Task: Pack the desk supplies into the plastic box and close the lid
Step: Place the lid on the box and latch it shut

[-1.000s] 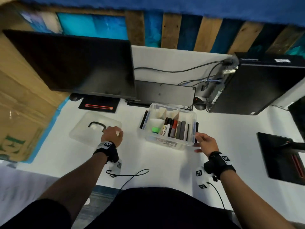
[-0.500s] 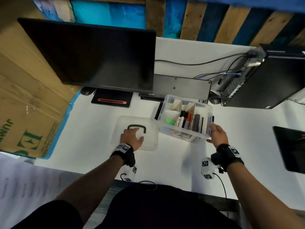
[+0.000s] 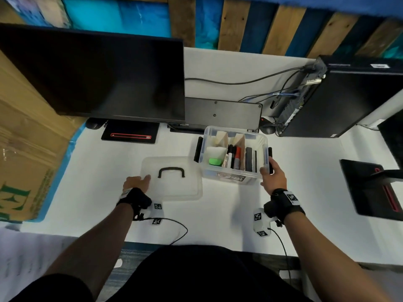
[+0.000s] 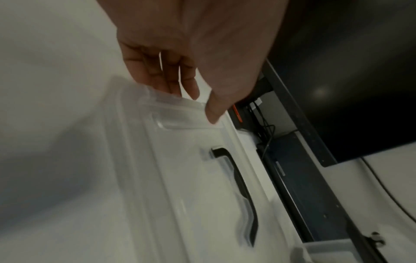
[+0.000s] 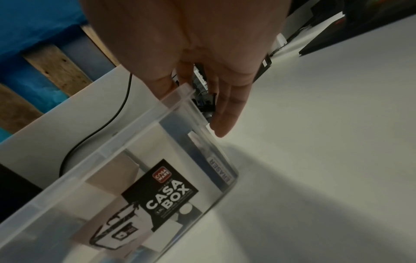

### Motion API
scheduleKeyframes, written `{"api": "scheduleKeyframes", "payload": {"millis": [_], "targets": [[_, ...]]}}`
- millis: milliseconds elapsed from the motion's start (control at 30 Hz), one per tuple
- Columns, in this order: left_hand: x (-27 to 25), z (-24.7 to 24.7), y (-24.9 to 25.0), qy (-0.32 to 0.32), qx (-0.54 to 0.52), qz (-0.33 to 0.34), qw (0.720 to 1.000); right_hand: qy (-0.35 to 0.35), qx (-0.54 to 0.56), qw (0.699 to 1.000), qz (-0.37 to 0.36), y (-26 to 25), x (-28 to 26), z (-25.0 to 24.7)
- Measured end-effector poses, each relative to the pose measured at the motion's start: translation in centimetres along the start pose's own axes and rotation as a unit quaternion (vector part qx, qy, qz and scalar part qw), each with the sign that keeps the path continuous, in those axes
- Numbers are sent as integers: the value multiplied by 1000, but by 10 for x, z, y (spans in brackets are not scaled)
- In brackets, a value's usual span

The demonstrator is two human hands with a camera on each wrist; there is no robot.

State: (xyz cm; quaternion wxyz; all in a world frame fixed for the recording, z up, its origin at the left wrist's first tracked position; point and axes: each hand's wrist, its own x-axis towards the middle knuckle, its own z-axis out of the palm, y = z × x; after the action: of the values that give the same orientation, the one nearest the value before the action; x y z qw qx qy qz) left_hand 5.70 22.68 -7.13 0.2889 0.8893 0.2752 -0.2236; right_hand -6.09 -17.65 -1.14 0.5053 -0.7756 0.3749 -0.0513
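Head view: left hand (image 3: 136,183) pinches the lid (image 3: 174,190) by its edge, just beside the packed plastic box (image 3: 231,179); right hand (image 3: 273,176) grips the box's near corner. Held one-sided, the lid could tilt and jam.

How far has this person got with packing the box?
Done: the desk supplies stand inside the plastic box. In hand: the left hand pinches the lid by its edge, beside the box, while the right hand holds the box's right corner. Left: set the lid on and shut it.
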Motion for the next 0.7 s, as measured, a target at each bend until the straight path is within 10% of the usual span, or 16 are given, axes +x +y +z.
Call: {"api": "scheduleKeyframes", "payload": {"millis": [467,700], "targets": [[-88,-133,67,35,-262,297,917,-98,46,994,-18,-4,10,-17],[-115,-22,155,-99,-330,260,902,-116,110,987,35,-12,13,-16]]}}
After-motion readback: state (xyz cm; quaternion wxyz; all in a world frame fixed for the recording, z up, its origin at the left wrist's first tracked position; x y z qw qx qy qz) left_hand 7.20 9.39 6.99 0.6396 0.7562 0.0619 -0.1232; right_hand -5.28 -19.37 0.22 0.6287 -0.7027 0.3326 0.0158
